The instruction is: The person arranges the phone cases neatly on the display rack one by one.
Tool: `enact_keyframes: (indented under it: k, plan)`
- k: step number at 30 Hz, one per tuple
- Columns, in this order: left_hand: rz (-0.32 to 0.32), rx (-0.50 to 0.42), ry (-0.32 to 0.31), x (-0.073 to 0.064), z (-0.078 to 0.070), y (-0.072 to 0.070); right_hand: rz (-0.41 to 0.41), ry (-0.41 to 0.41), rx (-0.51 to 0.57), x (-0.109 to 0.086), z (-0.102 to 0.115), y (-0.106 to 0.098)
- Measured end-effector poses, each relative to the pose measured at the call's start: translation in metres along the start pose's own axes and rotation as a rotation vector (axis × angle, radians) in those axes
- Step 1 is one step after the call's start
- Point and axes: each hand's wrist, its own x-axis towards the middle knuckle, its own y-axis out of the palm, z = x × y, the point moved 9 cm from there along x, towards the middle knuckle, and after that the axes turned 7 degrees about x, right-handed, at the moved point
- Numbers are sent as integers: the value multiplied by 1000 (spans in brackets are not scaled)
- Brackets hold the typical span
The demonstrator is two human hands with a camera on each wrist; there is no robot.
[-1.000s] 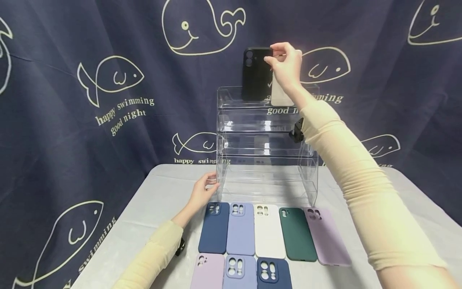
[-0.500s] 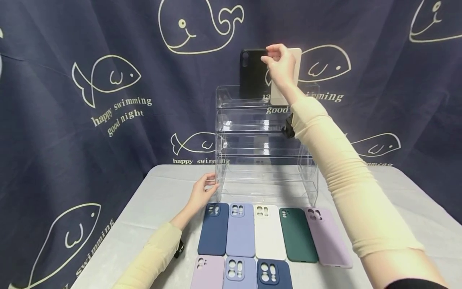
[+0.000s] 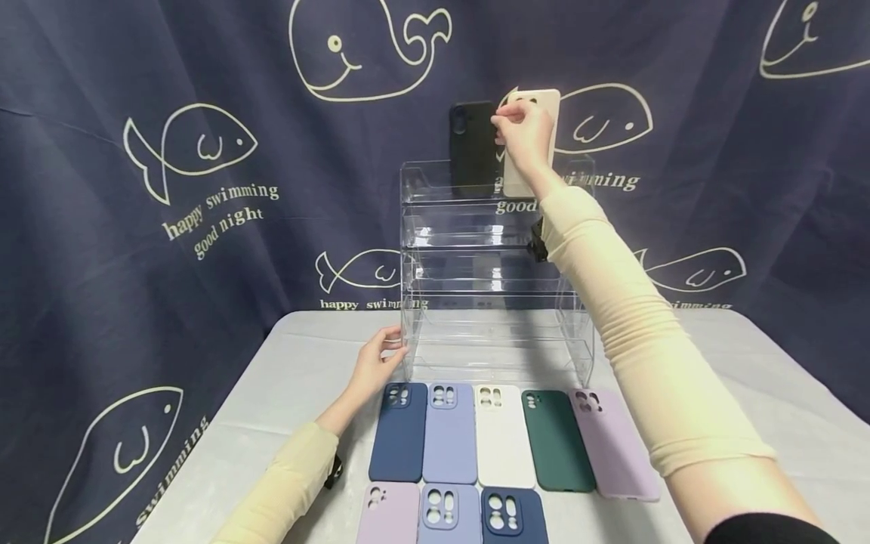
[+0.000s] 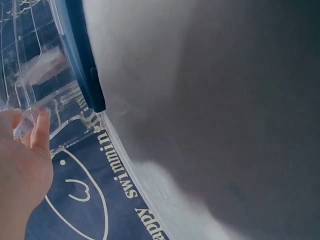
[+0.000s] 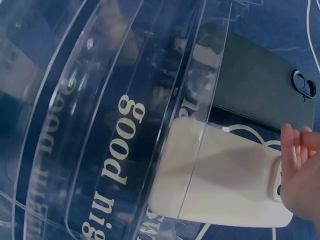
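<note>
**Two hands at a clear stand: one pinching a black case, one steadying the side**

The person's right hand [image 3: 526,136] is raised at the top tier of a clear stand [image 3: 496,245]. Thumb and fingertips are drawn close together, pinching the black phone case [image 3: 470,151] by its side edge, near the upper corner. The case stands upright, its lower end within the top tier and its camera cutout uppermost. Just beside it, partly hidden by the same hand, a cream phone case [image 5: 222,175] stands in that tier — the two are parted by a narrow gap.

The left hand [image 3: 374,363] is low down, at the stand's left side: thumb and fingers bent around the edge of the clear side panel, gripping it.

On the pale table [image 3: 265,400] before the stand lies a row of five cases, from left to right: navy [image 3: 399,438], light blue [image 3: 450,438], white [image 3: 504,446], green [image 3: 557,446] and lilac [image 3: 615,446]. Nearer the person lie three more — lilac, light blue and navy. Behind everything hangs a dark blue curtain [image 3: 224,53] printed with fish and a whale.
</note>
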Motion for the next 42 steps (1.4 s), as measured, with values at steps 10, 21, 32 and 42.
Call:
enact_keyframes:
  k: [10, 21, 32, 42]
  plan:
    - [14, 0, -20, -1, 0, 2, 122, 104, 12, -12, -9, 5]
    - [7, 24, 7, -2, -3, 1, 213, 62, -177, -36, -8, -26]
    - [-30, 9, 114, 1, -6, -3, 273, 82, -206, -59, 5, -56]
    - [7, 52, 25, 2, -6, 1, 357, 64, -249, -93, 1, -77]
